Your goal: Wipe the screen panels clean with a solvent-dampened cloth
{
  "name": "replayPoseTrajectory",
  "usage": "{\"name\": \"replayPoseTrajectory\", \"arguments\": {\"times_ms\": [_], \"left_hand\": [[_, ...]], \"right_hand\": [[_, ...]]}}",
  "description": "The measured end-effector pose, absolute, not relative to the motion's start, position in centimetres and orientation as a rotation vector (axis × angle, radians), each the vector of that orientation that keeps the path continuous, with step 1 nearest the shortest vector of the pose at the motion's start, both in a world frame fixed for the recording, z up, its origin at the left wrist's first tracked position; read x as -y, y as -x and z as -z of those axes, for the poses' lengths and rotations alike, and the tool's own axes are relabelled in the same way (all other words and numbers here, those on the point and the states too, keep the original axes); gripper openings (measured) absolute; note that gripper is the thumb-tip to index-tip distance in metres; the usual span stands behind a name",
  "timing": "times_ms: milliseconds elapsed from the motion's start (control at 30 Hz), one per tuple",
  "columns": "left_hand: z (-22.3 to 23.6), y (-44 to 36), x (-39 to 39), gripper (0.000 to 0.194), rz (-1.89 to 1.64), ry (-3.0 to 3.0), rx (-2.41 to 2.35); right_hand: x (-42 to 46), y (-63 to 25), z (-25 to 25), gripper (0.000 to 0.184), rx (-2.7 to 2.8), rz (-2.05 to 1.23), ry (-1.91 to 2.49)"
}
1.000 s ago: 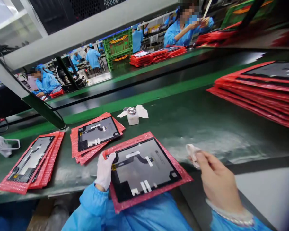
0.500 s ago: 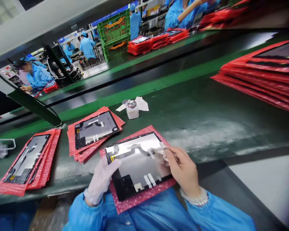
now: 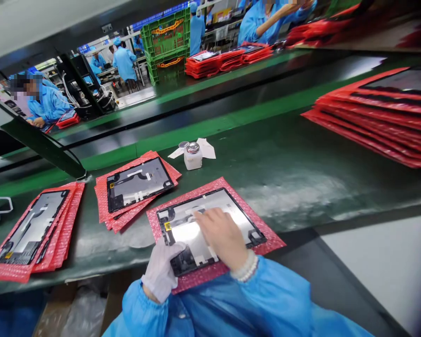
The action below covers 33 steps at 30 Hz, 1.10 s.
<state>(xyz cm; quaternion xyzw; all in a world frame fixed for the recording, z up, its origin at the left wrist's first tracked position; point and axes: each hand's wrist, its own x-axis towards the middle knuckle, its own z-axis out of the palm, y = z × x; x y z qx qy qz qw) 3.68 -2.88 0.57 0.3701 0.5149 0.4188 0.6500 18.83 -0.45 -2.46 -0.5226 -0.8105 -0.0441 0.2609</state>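
Note:
A tablet screen panel [image 3: 236, 206] lies back side up on a pink bubble-wrap sleeve [image 3: 270, 238] at the table's front edge, partly over my lap. My left hand [image 3: 163, 267], in a white glove, grips its lower left corner with the thumb on top. Bare, my right hand [image 3: 222, 234] reaches across the panel's middle, fingers bent down together onto the grey surface near the dark flex strip. The white wipe it held a moment earlier is now mostly hidden under the fingers. Beyond the panel stands a white dispenser bottle [image 3: 192, 159] with a metal top.
Left of me lie two small piles of panels on pink sleeves, a middle one [image 3: 140, 185] and a farther one [image 3: 35, 229]. A tall stack of red sleeves [image 3: 375, 121] rises at right. White paper [image 3: 206, 149] sits behind the bottle. Co-workers in blue work beyond.
My right hand has moved left from the panel's right side to its middle. The panel now lies flatter, with more sleeve showing at right. My left hand keeps hold of the corner.

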Motion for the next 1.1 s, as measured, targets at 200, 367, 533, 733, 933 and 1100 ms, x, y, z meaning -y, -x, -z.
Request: {"name": "replayPoseTrajectory", "arguments": {"times_ms": [200, 367, 533, 733, 933, 1100], "left_hand": [[0.5, -3.5, 3.2, 0.033, -0.984, -0.859, -1.095], [1.8, -3.5, 3.0, 0.037, -1.025, -0.831, -1.072], [0.9, -3.3, 3.1, 0.042, -1.096, -0.667, -0.965], [0.4, -3.2, 3.0, 0.044, -1.023, -0.496, -0.904], [-0.3, -2.1, 2.9, 0.031, -0.987, -1.015, -1.103], [-1.3, 0.2, 2.3, 0.027, -1.085, -1.705, -1.256]], "right_hand": [[3.2, -19.9, 2.5, 0.028, 2.256, -0.032, 1.282], [1.2, -19.1, 2.2, 0.025, 2.176, -0.068, 1.374], [-2.7, -18.0, 1.5, 0.02, 2.124, -0.048, 1.404], [-5.0, -21.0, 2.1, 0.018, 2.154, 0.078, 1.662], [-5.2, -29.7, 1.2, 0.03, 1.795, -0.141, 1.723], [-3.3, -30.6, -0.2, 0.035, 0.9, -0.282, 1.357]]}}
